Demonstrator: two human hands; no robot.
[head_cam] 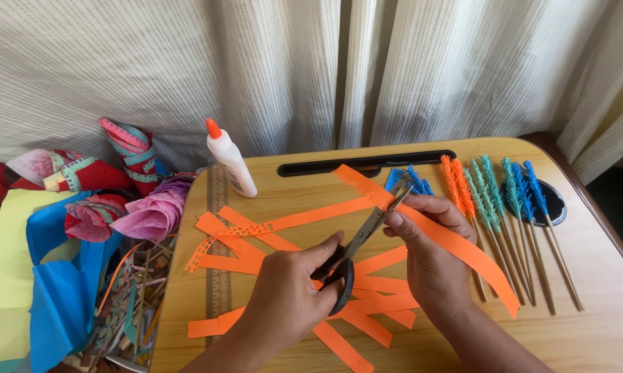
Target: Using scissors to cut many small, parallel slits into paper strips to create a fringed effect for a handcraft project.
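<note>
I hold the orange paper strip [456, 245] above the middle of the counter [601, 276], pinched in my right hand [432, 255]. My left hand [287, 297] grips the scissors [363, 238] — blades parted at the strip's far edge, where fringe cuts already show. Judged step: fringing; the next snip calls for a close, even spacing. Count: roughly ten loose orange strips [373, 287], about eight fringed sticks [504, 207] at right, one glue bottle [230, 162] — far left.

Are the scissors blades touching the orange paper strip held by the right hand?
Touching. The head view shows the scissors blades closing on the fringed edge of the orange paper strip held by the right hand.
</note>
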